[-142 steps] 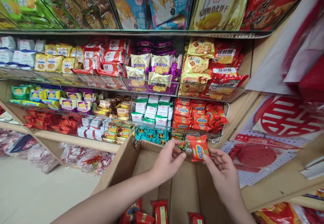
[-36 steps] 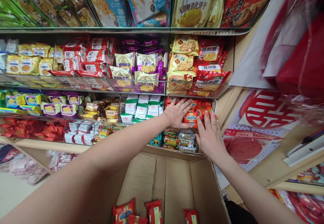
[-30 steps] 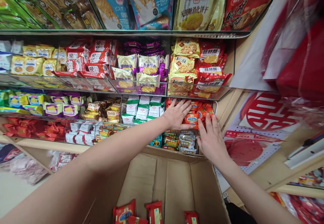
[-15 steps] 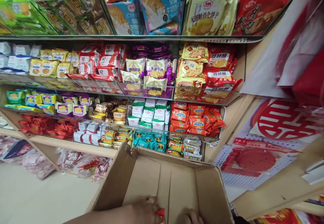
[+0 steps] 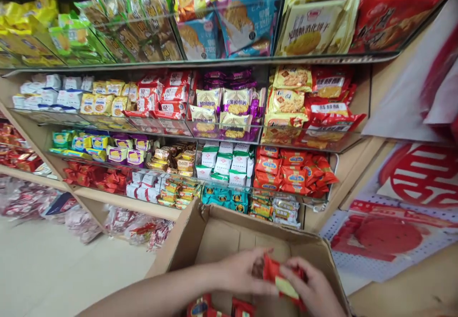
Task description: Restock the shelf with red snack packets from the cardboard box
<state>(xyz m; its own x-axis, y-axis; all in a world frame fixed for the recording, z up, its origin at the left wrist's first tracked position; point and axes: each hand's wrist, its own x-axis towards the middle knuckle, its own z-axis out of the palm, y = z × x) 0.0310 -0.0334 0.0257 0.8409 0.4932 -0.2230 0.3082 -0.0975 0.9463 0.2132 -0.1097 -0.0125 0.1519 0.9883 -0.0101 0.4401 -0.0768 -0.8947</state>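
Note:
In the head view, a cardboard box (image 5: 189, 228) stands in front of me, below the shelves. Over its inside, my left hand (image 5: 246, 274) and my right hand (image 5: 309, 286) are close together. Both are closed on red snack packets (image 5: 274, 268), one of which shows a pale yellow patch. How many packets are between the fingers I cannot tell. More red wrapped packets (image 5: 243, 307) lie in the box's near end, partly cut off by the lower edge of the picture.
Shelves hold biscuit packs behind clear fronts, among them orange-red packets (image 5: 268, 166), white-and-green packets (image 5: 224, 164) and teal packets (image 5: 239, 200) just beyond the box. Bagged goods (image 5: 84, 224) lie low at left. Red decorations (image 5: 390, 231) hang on a pegboard at right.
Both hands have risen from the box's bottom and come together, now with red packets between them. The view has shifted left, and red packets show in the near end of the box.

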